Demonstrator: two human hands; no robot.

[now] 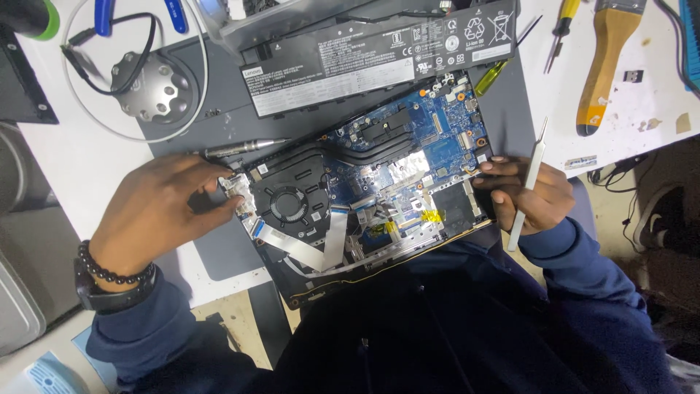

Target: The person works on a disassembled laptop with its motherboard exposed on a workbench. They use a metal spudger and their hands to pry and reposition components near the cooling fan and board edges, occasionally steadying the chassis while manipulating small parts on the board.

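The opened laptop [379, 190] could lose its thin ribbon cable [292, 248] if the left hand [157, 211], pinching a small board [237, 188], pulls hard, while the right hand [529, 197] grips tweezers [529, 182].

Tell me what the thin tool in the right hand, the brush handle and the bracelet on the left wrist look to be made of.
The thin tool in the right hand looks like bare metal: pale silvery, flat, slightly shiny. The brush handle looks like varnished wood: warm orange-brown with a gloss. The bracelet above the left hand is a string of dark, glossy round beads, perhaps stone or plastic; the look leaves it open.
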